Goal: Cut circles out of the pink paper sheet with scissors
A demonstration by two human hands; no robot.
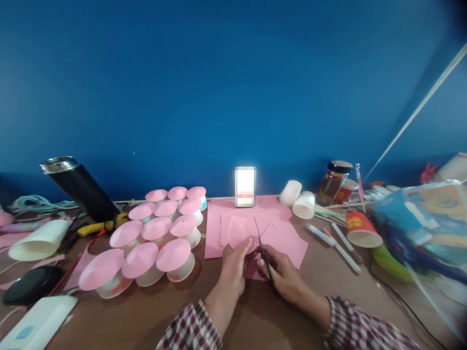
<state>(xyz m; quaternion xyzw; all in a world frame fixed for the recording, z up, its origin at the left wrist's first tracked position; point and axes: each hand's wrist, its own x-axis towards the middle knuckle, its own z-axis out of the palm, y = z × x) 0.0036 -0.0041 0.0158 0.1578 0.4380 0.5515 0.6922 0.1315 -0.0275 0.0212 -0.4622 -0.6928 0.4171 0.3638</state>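
My left hand (pixel 235 262) pinches a piece of pink paper (pixel 239 231) between thumb and fingers, over the middle of the desk. In my right hand (pixel 280 272) is a pair of scissors (pixel 263 253), its dark blades pointing up and away beside the paper's right edge. Whether the blades touch the paper I cannot tell. Beneath both hands lie larger pink sheets (pixel 213 243), overlapping, some with cut edges. Left of them stand several paper cups (pixel 182 267) in rows, each topped with a pink paper disc (pixel 173 254).
A black flask (pixel 85 189) leans at the left, near yellow-handled pliers (pixel 102 226) and a white power strip (pixel 44 321). White cups (pixel 304 205), a jar (pixel 333 182), markers (pixel 339 250) and a red cup (pixel 363 229) lie right. A bright blurred device (pixel 245 186) stands against the wall.
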